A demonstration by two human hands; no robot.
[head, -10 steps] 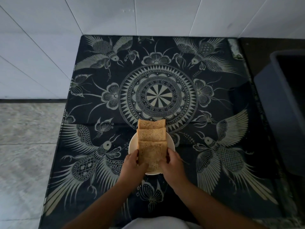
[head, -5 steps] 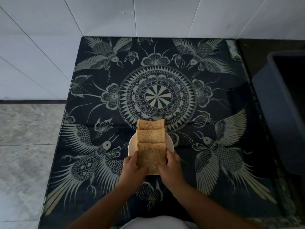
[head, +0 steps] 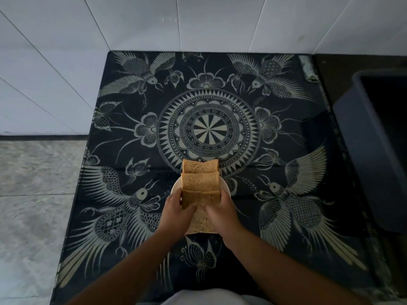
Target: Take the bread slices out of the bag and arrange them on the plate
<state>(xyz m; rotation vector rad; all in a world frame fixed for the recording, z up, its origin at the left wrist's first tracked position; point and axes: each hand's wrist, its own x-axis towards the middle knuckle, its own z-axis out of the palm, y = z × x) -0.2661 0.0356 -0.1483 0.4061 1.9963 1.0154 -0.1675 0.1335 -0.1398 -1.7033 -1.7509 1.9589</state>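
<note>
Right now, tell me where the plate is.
In the head view, the plate sits low centre on the patterned cloth, under the bread slices, between both hands.

A dark table (head: 297, 249), printed in pale lines with birds, butterflies, flowers and a round sunburst medallion at its middle, stands against a white tiled wall. Near its front edge sits a white plate (head: 226, 187), mostly covered by bread; only slivers of rim show. Nothing else seems to rest on it.
</note>
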